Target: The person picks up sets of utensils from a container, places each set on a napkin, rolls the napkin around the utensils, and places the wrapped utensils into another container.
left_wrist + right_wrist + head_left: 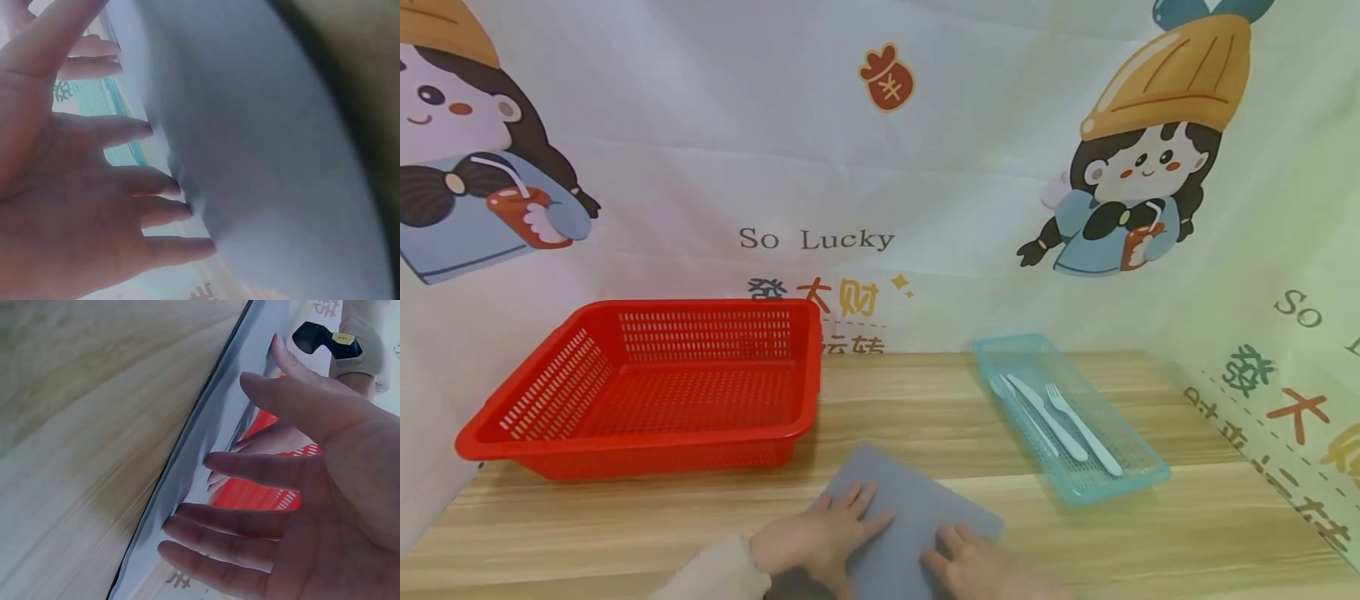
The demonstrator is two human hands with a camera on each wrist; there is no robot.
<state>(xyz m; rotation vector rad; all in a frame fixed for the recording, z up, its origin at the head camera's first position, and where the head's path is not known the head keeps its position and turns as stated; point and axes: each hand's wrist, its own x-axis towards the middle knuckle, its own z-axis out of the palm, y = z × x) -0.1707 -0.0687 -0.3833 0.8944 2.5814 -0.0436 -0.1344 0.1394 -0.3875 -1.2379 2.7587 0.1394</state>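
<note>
A grey sheet [898,508], smooth and cloth-like, lies at an angle on the table's front part. My left hand [820,533] rests on its left side with the fingers spread; in the left wrist view the fingertips [203,247] touch its surface. On the right side of the sheet, my right hand [973,567] touches it with its fingertips. The right wrist view shows these fingers [225,553] fairly straight and apart, beside the sheet's edge [187,453]. The sheet's near end is cut off by the head view's bottom edge.
A red plastic basket [655,450] with slotted walls stands at the left. To the right is a turquoise mesh tray [1120,487] holding a white knife [1048,417], a white fork [1086,433] and another slim white utensil. A printed cloth [940,192] hangs behind the wooden table [1195,533].
</note>
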